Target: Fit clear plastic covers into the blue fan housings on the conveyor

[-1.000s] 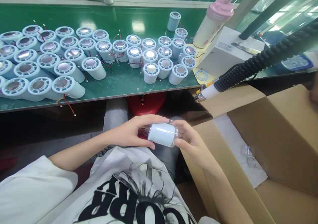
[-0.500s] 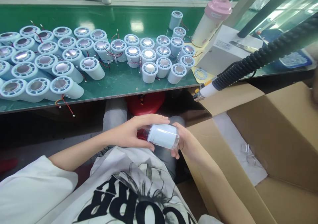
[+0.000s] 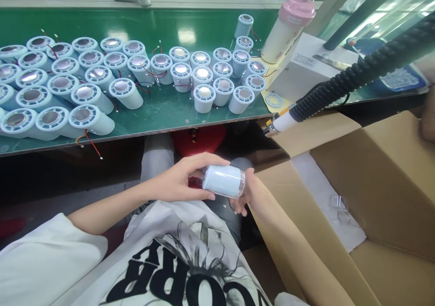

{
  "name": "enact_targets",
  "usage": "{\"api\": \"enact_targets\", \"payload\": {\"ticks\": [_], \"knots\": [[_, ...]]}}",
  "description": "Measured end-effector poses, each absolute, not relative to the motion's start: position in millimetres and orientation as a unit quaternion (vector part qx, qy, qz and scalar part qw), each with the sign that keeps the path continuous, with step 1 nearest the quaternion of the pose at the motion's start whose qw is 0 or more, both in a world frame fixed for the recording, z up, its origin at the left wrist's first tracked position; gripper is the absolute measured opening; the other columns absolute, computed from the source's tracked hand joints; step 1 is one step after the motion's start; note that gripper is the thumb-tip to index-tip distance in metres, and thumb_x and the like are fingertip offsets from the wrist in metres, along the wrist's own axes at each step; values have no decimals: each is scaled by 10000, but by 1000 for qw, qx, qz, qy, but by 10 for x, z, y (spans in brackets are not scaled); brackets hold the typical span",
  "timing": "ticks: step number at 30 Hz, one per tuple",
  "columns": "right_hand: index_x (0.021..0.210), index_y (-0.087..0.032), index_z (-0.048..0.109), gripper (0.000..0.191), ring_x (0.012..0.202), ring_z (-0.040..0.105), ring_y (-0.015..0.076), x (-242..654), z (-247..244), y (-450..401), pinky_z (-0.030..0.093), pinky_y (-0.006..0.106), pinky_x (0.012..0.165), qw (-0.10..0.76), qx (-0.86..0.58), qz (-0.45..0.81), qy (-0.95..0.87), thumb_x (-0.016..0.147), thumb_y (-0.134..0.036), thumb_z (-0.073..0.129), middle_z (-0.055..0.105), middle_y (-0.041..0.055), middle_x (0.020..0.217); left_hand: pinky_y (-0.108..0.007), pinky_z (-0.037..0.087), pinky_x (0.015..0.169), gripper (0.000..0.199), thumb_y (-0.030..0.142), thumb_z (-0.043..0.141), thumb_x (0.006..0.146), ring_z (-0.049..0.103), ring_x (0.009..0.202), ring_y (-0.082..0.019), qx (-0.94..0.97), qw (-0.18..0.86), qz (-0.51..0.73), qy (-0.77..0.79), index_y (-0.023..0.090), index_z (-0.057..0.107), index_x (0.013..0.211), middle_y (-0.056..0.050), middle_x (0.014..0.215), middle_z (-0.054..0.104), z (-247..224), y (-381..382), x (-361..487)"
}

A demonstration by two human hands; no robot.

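Both grips — left hand (image 3: 176,181), right hand (image 3: 249,197) — clasp one unlabelled pale-blue cylinder (image 3: 222,180); shirt lettering unreadable.

You had rows of pale cylinders (image 3: 102,77) with red wires on green belt (image 3: 163,111); pink-capped bottle (image 3: 287,30) beside white box (image 3: 306,73); coiled black hose (image 3: 356,75) above open cardboard carton (image 3: 390,179).

We see bright, even overhead light; it glares white off the green bench (image 3: 190,34) far ahead and off the metal caps of the cylinders (image 3: 202,73). Under the bench lies deep shadow. The edges bend with wide-angle distortion, and focus stays fairly sharp.
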State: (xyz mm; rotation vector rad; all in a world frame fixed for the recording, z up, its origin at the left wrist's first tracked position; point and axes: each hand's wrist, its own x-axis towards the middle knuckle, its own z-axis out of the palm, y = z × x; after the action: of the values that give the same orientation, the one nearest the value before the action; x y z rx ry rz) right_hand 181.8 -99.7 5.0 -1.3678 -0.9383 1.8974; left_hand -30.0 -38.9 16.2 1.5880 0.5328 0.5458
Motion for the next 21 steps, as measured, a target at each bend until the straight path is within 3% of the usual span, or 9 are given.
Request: {"api": "enact_targets", "payload": {"ticks": [1,3,5,6,9,14,17,21], "knots": [[883,-162,575,455,451,572,105,1827,52,-1013,468,193,392,339,-539,653,-410,906,-578,390,620,18,634,-335,525,919,616,198,733,744,552,1175,-245,677,652,233,249,261,502,1311,-103,1309,534,178,-402,-300],[1152,-207,517,256,811,683,164,1857,52,-1037,585,281,671,402,-537,509,-539,922,-317,496,666,88,1044,-322,537,894,609,216,733,748,595,1103,-222,643,679,224,273,264,501,1308,-88,1288,550,206,-421,-303],[1308,-293,422,488,1171,573,214,1895,43,-1049,526,392,937,437,-466,374,-673,871,-113,544,475,95,1400,-309,548,857,608,236,732,752,619,1050,-211,618,700,212,288,264,496,1312,-86,1282,556,220,-429,-308],[1324,-327,419,564,1257,505,226,1914,36,-1050,477,426,1008,443,-421,320,-724,849,-52,546,416,74,1458,-302,554,829,608,248,727,759,630,1020,-207,608,709,206,292,263,488,1319,-88,1273,562,222,-429,-311],[1293,-350,487,573,1277,489,236,1945,19,-1050,450,436,1044,438,-368,302,-763,825,-41,606,493,52,1407,-288,559,754,629,269,717,771,656,932,-198,596,726,191,287,274,466,1348,-92,1241,591,215,-412,-325],[1355,-330,438,500,1137,605,226,1918,17,-1075,567,355,878,440,-387,574,-572,887,-395,598,571,76,1327,-351,499,966,722,190,764,713,550,1202,-260,638,703,206,237,292,471,1365,-90,1424,472,219,-380,-338],[1293,-384,523,431,1050,651,196,1944,10,-1094,584,304,820,447,-391,575,-564,876,-345,626,604,28,1289,-359,484,993,711,171,726,756,558,1205,-240,587,748,190,246,282,433,1394,-96,1407,495,206,-389,-323],[1201,-378,625,415,1158,592,241,2007,21,-1094,555,348,895,411,-445,506,-614,817,-234,692,563,10,1346,-326,501,953,745,164,747,731,574,1183,-217,497,811,171,258,337,435,1384,-64,1402,510,141,-408,-275]]}}
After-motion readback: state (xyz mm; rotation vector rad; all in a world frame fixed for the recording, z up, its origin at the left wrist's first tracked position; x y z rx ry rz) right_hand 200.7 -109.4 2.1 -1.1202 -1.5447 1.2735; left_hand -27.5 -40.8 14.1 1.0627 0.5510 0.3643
